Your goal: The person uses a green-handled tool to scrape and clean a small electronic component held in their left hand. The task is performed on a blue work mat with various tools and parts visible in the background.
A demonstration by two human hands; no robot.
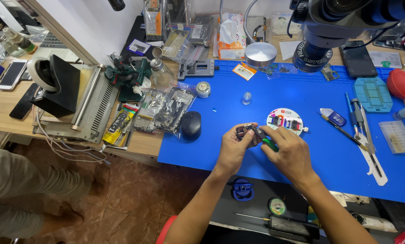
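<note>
My left hand (232, 150) pinches a small dark circuit board (247, 132) over the blue work mat (302, 99). My right hand (289, 151) meets it from the right, fingers closed around a green-handled tool (270, 144) whose tip touches the board. Just behind the hands lies a round white holder (285, 121) with small parts.
A black mouse (191, 124) and bags of parts (164, 110) lie left of the hands. Tweezers and screwdrivers (357, 118) lie to the right, near a red blower (402, 84). A microscope head (322, 27) hangs above. A person's legs (26, 190) stand at left.
</note>
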